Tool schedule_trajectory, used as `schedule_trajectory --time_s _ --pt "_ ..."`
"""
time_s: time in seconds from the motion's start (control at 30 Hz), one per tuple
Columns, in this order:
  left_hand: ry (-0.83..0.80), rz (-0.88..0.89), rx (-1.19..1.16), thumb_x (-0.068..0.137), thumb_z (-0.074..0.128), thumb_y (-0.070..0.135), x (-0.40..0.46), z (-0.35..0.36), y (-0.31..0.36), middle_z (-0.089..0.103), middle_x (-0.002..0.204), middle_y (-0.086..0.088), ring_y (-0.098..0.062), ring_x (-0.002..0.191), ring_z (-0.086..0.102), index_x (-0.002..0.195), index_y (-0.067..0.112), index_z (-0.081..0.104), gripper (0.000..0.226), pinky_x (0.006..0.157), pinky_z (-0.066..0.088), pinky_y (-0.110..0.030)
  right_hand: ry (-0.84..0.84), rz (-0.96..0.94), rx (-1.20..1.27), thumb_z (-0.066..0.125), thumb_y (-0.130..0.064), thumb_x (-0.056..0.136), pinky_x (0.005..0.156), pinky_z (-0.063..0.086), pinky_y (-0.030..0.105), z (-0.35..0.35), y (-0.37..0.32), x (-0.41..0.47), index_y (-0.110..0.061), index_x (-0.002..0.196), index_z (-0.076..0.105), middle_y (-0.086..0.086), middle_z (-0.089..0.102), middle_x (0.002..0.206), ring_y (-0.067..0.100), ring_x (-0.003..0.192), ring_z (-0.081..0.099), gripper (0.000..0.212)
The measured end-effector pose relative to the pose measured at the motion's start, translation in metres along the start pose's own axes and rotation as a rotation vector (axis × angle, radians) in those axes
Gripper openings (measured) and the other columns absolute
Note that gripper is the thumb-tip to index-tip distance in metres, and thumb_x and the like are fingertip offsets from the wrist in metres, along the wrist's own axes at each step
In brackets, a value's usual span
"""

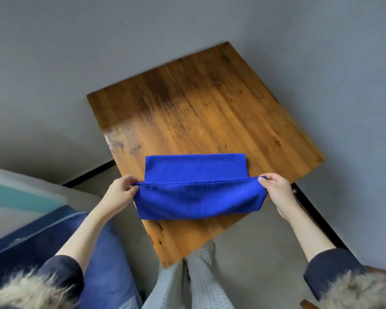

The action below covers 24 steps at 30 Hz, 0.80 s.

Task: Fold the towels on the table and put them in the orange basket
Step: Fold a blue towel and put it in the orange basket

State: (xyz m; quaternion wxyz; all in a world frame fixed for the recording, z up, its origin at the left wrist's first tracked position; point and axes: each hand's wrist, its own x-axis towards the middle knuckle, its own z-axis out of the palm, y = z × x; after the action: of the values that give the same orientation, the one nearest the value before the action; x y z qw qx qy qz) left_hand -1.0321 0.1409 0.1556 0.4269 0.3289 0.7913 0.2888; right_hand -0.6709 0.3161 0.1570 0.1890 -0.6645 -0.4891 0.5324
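A blue towel (198, 188) lies low in the centre of the frame on the wooden surface (210, 108). The left hand (120, 192) and right hand (276, 192) each pinch one end of its stitched hem, fingers (262, 178) closed on the cloth, the hem stretched taut between them.

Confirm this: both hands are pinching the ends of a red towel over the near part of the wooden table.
Not quite: the towel is blue, not red. The head view shows the left hand and right hand pinching its ends over the near part of the wooden table.
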Motion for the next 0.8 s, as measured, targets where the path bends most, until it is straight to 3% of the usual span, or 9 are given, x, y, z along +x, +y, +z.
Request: schedule_trajectory --time_s 0.07,0.2,0.4,0.5,0.63,0.7,0.8 --pt "0.058 0.023 -0.006 0.09 0.046 -0.001 0.016 0.001 0.004 0.067 0.096 -0.007 -0.027 0.088 0.06 0.083 0.03 0.06 0.034 0.086 0.05 -0.051 0.034 -0.01 0.018 0.055 -0.009 0.089 0.078 0.044 0.034 0.006 -0.003 0.014 -0.02 0.08 0.06 0.004 0.066 0.084 0.017 0.079 0.056 0.015" --pt "0.152 0.035 -0.035 0.09 0.047 0.004 0.053 0.005 0.013 0.067 0.096 -0.006 -0.03 0.092 0.062 0.089 0.029 0.062 0.03 0.086 0.051 -0.051 0.072 -0.051 0.053 0.056 -0.009 0.089 0.067 0.042 0.024 0.019 -0.01 0.046 -0.014 0.087 0.062 -0.002 0.063 0.075 0.009 0.068 0.054 0.008" --pt "0.15 0.039 0.041 0.091 0.046 0.003 0.105 0.017 0.004 0.065 0.097 -0.006 -0.023 0.08 0.059 0.094 0.024 0.064 0.028 0.084 0.052 -0.048 0.084 -0.055 0.09 0.056 -0.007 0.089 0.07 0.044 0.02 0.039 -0.006 0.09 -0.011 0.091 0.061 0.002 0.065 0.082 0.009 0.074 0.057 0.006" --pt "0.148 0.027 0.094 0.091 0.046 0.006 0.121 0.021 -0.002 0.065 0.096 -0.005 -0.019 0.075 0.057 0.093 0.025 0.064 0.027 0.08 0.052 -0.039 0.08 -0.041 0.079 0.056 -0.008 0.09 0.073 0.045 0.022 0.046 -0.002 0.104 -0.009 0.095 0.062 0.007 0.065 0.09 0.014 0.081 0.058 0.008" --pt "0.189 -0.003 0.165 0.088 0.046 0.009 0.131 0.027 -0.007 0.064 0.087 -0.002 -0.014 0.071 0.055 0.086 0.029 0.064 0.027 0.063 0.044 -0.021 0.097 -0.027 0.083 0.057 -0.01 0.089 0.085 0.046 0.03 0.051 0.002 0.118 -0.013 0.091 0.064 0.005 0.067 0.091 0.015 0.091 0.06 0.008" --pt "0.204 -0.049 0.142 0.085 0.047 0.008 0.133 0.031 -0.009 0.062 0.082 -0.003 -0.022 0.073 0.057 0.082 0.029 0.064 0.027 0.062 0.045 -0.025 0.116 -0.03 0.097 0.059 -0.01 0.088 0.084 0.046 0.026 0.055 0.003 0.123 -0.017 0.088 0.065 0.003 0.067 0.091 0.013 0.089 0.061 0.009" --pt "0.274 -0.079 0.164 0.081 0.048 0.007 0.133 0.04 -0.012 0.059 0.084 -0.003 -0.029 0.088 0.057 0.087 0.024 0.063 0.024 0.075 0.044 -0.034 0.152 -0.017 0.095 0.06 -0.009 0.087 0.077 0.047 0.019 0.064 0.007 0.129 -0.013 0.094 0.066 0.009 0.068 0.1 0.009 0.085 0.061 0.01"
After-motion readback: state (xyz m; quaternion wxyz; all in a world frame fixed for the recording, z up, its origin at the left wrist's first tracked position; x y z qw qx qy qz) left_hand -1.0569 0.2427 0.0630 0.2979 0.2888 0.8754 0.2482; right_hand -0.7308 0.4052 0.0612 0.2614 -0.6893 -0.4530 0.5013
